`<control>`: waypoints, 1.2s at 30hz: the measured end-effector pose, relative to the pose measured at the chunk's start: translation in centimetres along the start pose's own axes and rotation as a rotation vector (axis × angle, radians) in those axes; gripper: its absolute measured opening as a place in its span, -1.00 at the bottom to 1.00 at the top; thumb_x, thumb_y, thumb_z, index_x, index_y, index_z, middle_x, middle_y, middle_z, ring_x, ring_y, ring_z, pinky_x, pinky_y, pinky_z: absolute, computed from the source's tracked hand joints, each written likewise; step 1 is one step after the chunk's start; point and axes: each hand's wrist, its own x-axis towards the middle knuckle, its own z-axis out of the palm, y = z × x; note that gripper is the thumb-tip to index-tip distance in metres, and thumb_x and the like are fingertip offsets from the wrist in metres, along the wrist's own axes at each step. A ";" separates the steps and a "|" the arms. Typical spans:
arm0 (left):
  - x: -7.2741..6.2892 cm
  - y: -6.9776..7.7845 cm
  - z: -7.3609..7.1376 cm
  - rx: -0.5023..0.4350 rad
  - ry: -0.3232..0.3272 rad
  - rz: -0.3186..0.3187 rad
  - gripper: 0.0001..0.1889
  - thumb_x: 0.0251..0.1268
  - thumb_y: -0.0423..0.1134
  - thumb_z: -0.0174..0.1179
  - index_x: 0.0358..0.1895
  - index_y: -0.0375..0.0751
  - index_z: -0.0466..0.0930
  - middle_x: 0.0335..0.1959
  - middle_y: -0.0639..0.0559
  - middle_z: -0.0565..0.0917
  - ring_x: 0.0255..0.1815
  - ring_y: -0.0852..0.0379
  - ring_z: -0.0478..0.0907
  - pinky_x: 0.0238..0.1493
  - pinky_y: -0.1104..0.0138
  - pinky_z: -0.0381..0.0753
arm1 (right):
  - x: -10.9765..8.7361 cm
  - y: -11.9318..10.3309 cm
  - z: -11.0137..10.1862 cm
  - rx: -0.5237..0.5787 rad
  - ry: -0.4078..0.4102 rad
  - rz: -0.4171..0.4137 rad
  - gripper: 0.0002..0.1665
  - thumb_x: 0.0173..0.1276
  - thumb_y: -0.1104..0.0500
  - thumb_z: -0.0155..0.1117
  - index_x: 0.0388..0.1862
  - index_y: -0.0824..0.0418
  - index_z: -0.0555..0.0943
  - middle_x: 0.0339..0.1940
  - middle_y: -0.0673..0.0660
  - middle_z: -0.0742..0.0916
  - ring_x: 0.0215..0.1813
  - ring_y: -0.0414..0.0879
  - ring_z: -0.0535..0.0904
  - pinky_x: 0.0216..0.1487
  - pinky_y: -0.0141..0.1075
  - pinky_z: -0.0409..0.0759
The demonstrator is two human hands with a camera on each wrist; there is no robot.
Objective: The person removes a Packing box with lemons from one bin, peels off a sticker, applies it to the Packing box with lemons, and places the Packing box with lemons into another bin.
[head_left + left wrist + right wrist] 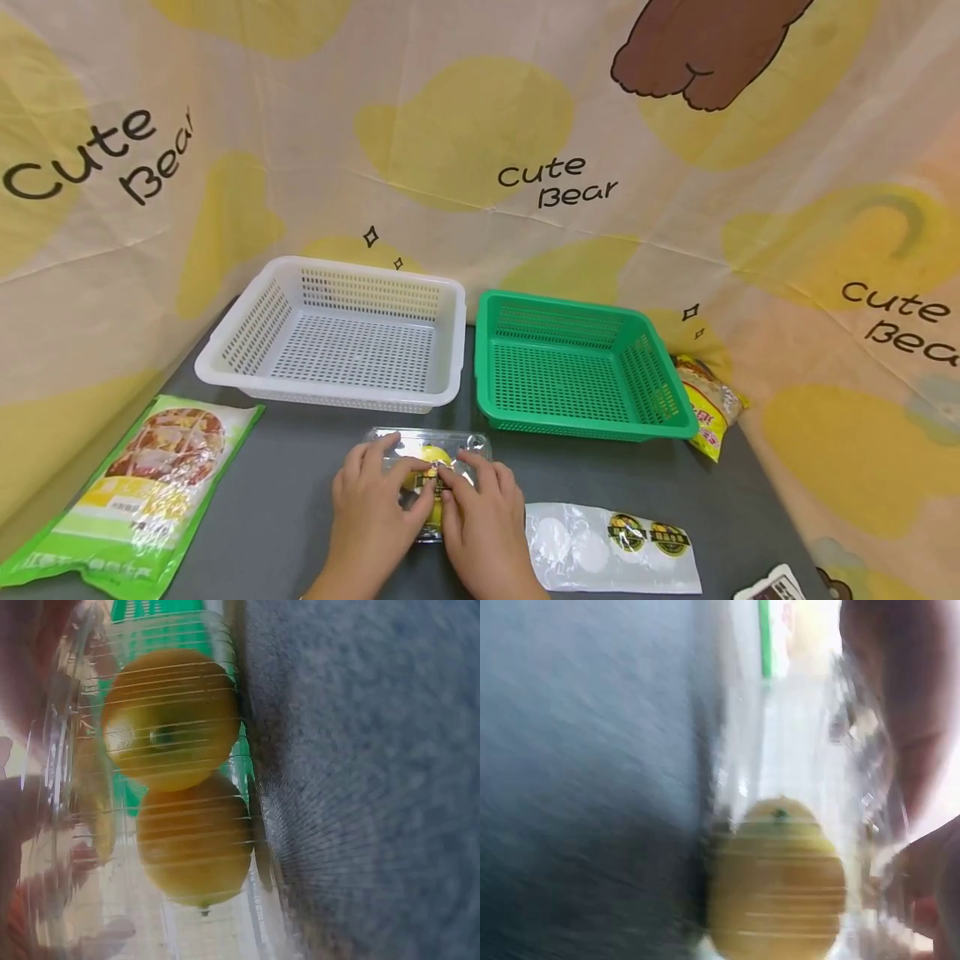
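Head view: left hand [371,508] and right hand [487,521], unclenched, press a label [424,482] onto the clear box [444,438], midway between the worktop's [292,492] side edges; smoothing centre-outward (gently now) should serve best! Left wrist view catches two fruits [171,720] side-on, partly covered in the head view; right wrist view, blurred, just one.

Bare human left hand [375,504] at seven o'clock in the head view; bare human right hand [483,517] at six. Slim, tapering fingers [369,463]; uncovered wrists [335,573]. Blurred close-ups in both wrist views.
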 end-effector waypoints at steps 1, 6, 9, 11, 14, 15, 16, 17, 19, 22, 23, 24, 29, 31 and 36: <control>0.0 0.0 0.0 -0.005 0.004 -0.005 -0.79 -0.01 -0.21 0.61 -0.28 0.07 0.83 0.18 -0.19 0.65 0.19 -0.25 0.45 -0.02 -0.21 0.46 | -0.3 0.0 0.1 -0.011 -0.008 -0.015 -0.66 0.49 0.14 0.34 0.19 -0.01 0.80 0.35 0.03 0.64 0.30 0.08 0.47 0.15 0.20 0.49; -0.1 0.1 -0.1 -0.041 0.014 -0.034 -0.80 0.05 -0.29 0.58 -0.25 0.03 0.82 0.21 -0.19 0.63 0.24 -0.27 0.40 0.02 -0.24 0.43 | -1.7 -0.1 1.0 -0.093 -0.063 -0.068 -0.51 0.59 0.04 0.20 0.41 0.09 0.66 0.53 0.03 0.54 0.54 0.14 0.32 0.32 0.29 0.37; -0.1 0.2 -0.2 -0.066 0.003 -0.071 -0.81 0.09 -0.31 0.58 -0.23 0.01 0.83 0.24 -0.18 0.62 0.28 -0.29 0.36 0.09 -0.26 0.39 | -2.1 -0.2 1.3 -0.164 -0.066 -0.090 -0.45 0.59 -0.03 0.20 0.47 0.09 0.61 0.60 0.03 0.48 0.61 0.14 0.24 0.36 0.32 0.30; -0.1 0.3 -0.2 -0.081 -0.013 -0.095 -0.81 0.13 -0.31 0.57 -0.21 0.01 0.84 0.27 -0.17 0.61 0.31 -0.28 0.34 0.12 -0.27 0.37 | -2.4 -0.3 1.5 -0.211 -0.058 -0.118 -0.42 0.58 -0.08 0.21 0.49 0.07 0.60 0.63 0.02 0.45 0.63 0.13 0.21 0.38 0.30 0.22; -0.2 0.2 -0.4 -0.104 -0.027 -0.111 -0.78 0.16 -0.32 0.56 -0.12 -0.04 0.83 0.28 -0.17 0.61 0.33 -0.29 0.33 0.17 -0.28 0.37 | -2.7 -0.4 1.7 -0.272 -0.044 -0.181 -0.37 0.56 -0.14 0.21 0.51 0.06 0.58 0.62 0.01 0.46 0.64 0.07 0.22 0.41 0.24 0.10; -0.2 0.2 -0.4 -0.114 -0.026 -0.108 -0.75 0.16 -0.33 0.56 -0.08 -0.07 0.82 0.27 -0.18 0.62 0.34 -0.29 0.34 0.20 -0.28 0.37 | -2.7 -0.5 1.8 -0.285 -0.042 -0.202 -0.36 0.56 -0.15 0.21 0.51 0.06 0.57 0.61 0.01 0.47 0.64 0.04 0.24 0.43 0.21 0.06; -0.1 0.1 -0.5 -0.124 -0.026 -0.104 -0.71 0.16 -0.34 0.57 -0.04 -0.10 0.81 0.26 -0.19 0.63 0.35 -0.30 0.35 0.23 -0.27 0.38 | -2.7 -0.5 1.8 -0.292 -0.041 -0.220 -0.34 0.55 -0.15 0.21 0.52 0.07 0.56 0.60 0.01 0.49 0.64 0.02 0.26 0.44 0.18 0.02; -0.1 0.0 -0.5 -0.133 -0.025 -0.097 -0.67 0.15 -0.35 0.57 0.00 -0.14 0.79 0.25 -0.20 0.64 0.35 -0.30 0.37 0.26 -0.26 0.38 | -2.6 -0.5 1.8 -0.301 -0.040 -0.235 -0.33 0.55 -0.15 0.22 0.52 0.09 0.55 0.59 0.02 0.50 0.63 0.00 0.28 0.46 0.16 -0.01; -0.1 -0.3 -0.6 -0.155 -0.025 -0.087 -0.58 0.14 -0.38 0.57 0.10 -0.20 0.74 0.22 -0.21 0.66 0.36 -0.30 0.39 0.32 -0.23 0.37 | -2.4 -0.7 1.7 -0.315 -0.056 -0.253 -0.32 0.55 -0.16 0.21 0.53 0.11 0.54 0.59 0.04 0.50 0.63 -0.02 0.30 0.49 0.13 -0.07; 0.1 -0.8 -0.8 -0.183 -0.036 -0.097 -0.46 0.15 -0.39 0.56 0.24 -0.22 0.66 0.24 -0.19 0.67 0.39 -0.29 0.40 0.36 -0.21 0.36 | -1.9 -1.1 1.4 -0.329 -0.109 -0.264 -0.29 0.57 -0.18 0.18 0.54 0.15 0.52 0.60 0.09 0.48 0.64 -0.02 0.29 0.52 0.14 -0.02; 0.1 -0.9 -0.9 -0.194 -0.041 -0.106 -0.43 0.16 -0.40 0.54 0.28 -0.22 0.63 0.25 -0.18 0.67 0.39 -0.29 0.40 0.36 -0.21 0.36 | -1.7 -1.3 1.2 -0.333 -0.132 -0.267 -0.28 0.58 -0.19 0.16 0.55 0.17 0.50 0.61 0.10 0.48 0.64 -0.01 0.29 0.53 0.16 0.03; 0.1 -1.1 -1.0 -0.210 -0.041 -0.116 -0.43 0.19 -0.43 0.50 0.31 -0.22 0.61 0.26 -0.18 0.66 0.40 -0.30 0.40 0.36 -0.22 0.37 | -1.5 -1.6 1.2 -0.331 -0.159 -0.266 -0.26 0.59 -0.20 0.13 0.56 0.19 0.49 0.61 0.11 0.47 0.65 -0.01 0.28 0.54 0.16 0.06; 0.1 -1.8 -1.3 -0.259 0.000 -0.118 -0.54 0.31 -0.57 0.27 0.27 -0.22 0.64 0.25 -0.20 0.70 0.38 -0.37 0.45 0.29 -0.26 0.43 | -0.6 -2.6 0.8 -0.299 -0.267 -0.236 -0.16 0.65 -0.29 -0.01 0.59 0.30 0.42 0.65 0.20 0.41 0.68 0.05 0.22 0.56 0.21 0.19; 0.2 -2.1 -1.1 -0.261 0.023 -0.081 -0.57 0.34 -0.60 0.21 0.21 -0.21 0.67 0.22 -0.17 0.72 0.35 -0.38 0.48 0.27 -0.25 0.45 | -0.2 -2.8 0.8 -0.290 -0.294 -0.225 -0.14 0.66 -0.30 -0.03 0.60 0.32 0.39 0.66 0.23 0.38 0.69 0.08 0.19 0.56 0.22 0.20; 0.6 -2.7 -0.4 -0.261 0.066 0.025 -0.60 0.40 -0.65 0.09 0.14 -0.23 0.70 0.19 -0.14 0.74 0.34 -0.36 0.47 0.31 -0.18 0.41 | 0.8 -2.8 0.8 -0.298 -0.297 -0.245 -0.18 0.66 -0.24 0.01 0.60 0.31 0.40 0.65 0.24 0.38 0.69 0.10 0.19 0.56 0.18 0.23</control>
